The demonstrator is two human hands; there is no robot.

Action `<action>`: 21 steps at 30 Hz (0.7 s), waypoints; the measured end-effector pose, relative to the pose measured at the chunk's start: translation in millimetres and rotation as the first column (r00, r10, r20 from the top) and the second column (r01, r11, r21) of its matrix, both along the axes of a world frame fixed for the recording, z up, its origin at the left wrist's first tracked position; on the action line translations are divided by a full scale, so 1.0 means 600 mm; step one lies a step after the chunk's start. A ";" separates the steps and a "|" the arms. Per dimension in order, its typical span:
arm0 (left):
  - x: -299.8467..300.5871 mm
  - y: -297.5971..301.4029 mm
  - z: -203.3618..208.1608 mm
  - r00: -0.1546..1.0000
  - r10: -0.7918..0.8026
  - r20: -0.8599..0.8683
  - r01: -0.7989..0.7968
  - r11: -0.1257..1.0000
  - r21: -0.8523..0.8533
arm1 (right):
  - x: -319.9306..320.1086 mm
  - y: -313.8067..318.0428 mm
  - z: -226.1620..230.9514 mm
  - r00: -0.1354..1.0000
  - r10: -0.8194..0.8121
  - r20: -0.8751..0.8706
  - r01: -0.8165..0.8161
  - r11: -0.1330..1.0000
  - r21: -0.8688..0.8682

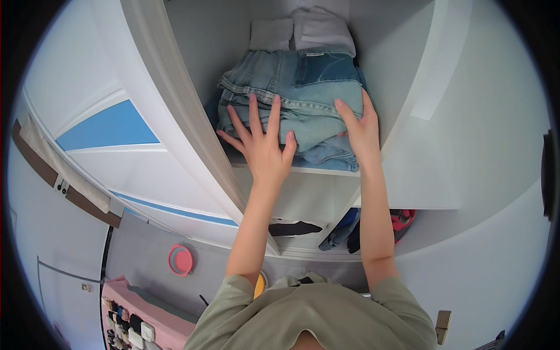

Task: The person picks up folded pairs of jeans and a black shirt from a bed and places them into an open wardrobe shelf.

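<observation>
A stack of folded blue jeans (315, 105) fills the front of a white wardrobe shelf (326, 170). My left hand (261, 146) presses against the front of the stack with its fingers spread. At the stack's right side, my right hand (363, 131) has its thumb on the front of the denim and its fingers around the edge, partly hidden. The top pair shows a darker blue pocket patch (326, 69). Behind the stack lie folded white clothes (322, 30), with another pale folded piece (271, 34) to their left.
Wardrobe side walls (402, 64) flank the shelf closely. A white and blue sliding door (111, 125) stands at the left. Dark and red clothes (402, 220) sit in a lower compartment. On the floor is a pink basin (181, 261); a pink fabric organizer (146, 318) holds several small items.
</observation>
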State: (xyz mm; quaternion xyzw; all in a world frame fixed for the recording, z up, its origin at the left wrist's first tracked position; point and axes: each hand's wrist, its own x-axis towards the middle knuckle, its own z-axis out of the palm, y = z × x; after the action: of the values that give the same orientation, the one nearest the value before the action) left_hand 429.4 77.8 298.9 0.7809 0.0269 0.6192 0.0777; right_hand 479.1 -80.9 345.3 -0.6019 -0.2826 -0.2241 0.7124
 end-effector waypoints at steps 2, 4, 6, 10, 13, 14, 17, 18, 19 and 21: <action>0.018 0.007 0.009 1.000 0.002 -0.005 -0.002 1.000 0.003 | 0.006 -0.001 0.005 0.998 -0.006 0.058 0.006 1.000 0.008; 0.027 0.013 0.013 1.000 0.005 -0.008 -0.005 1.000 0.006 | 0.005 -0.004 0.011 0.997 -0.044 -0.061 0.037 0.994 -0.103; 0.034 0.014 0.016 1.000 0.004 -0.029 -0.003 1.000 0.026 | 0.022 -0.006 -0.012 0.974 -0.216 0.068 0.224 0.964 -0.142; 0.022 0.021 0.003 0.996 0.005 -0.090 -0.005 1.000 0.004 | -0.021 0.009 -0.032 0.692 -0.540 0.479 0.658 0.744 -0.113; -0.001 0.009 -0.013 0.991 -0.085 -0.099 0.081 0.996 -0.042 | -0.049 0.008 -0.061 0.571 -0.536 0.622 0.784 0.579 -0.222; -0.009 0.006 -0.022 0.990 -0.104 -0.096 0.102 0.994 -0.032 | -0.053 0.011 -0.067 0.526 -0.505 0.684 0.821 0.510 -0.256; -0.001 0.010 -0.033 0.983 -0.165 -0.081 0.164 0.986 -0.021 | -0.053 0.013 -0.071 0.567 -0.488 0.664 0.795 0.534 -0.286; 0.004 0.012 -0.033 0.976 -0.207 -0.070 0.206 0.978 -0.021 | -0.049 0.012 -0.071 0.580 -0.477 0.661 0.788 0.535 -0.305; 0.008 0.012 -0.029 0.976 -0.208 -0.068 0.208 0.978 -0.020 | -0.045 0.013 -0.069 0.578 -0.478 0.661 0.789 0.535 -0.303; 0.011 0.010 -0.020 0.985 -0.125 -0.122 0.129 0.991 0.028 | -0.043 0.014 -0.069 0.591 -0.477 0.651 0.784 0.529 -0.324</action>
State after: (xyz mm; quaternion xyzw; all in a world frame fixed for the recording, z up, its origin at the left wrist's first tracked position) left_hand 436.2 83.9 286.7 0.8180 -0.0292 0.5654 0.1014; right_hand 453.4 -72.4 303.9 -0.7725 -0.2576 -0.5202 0.2573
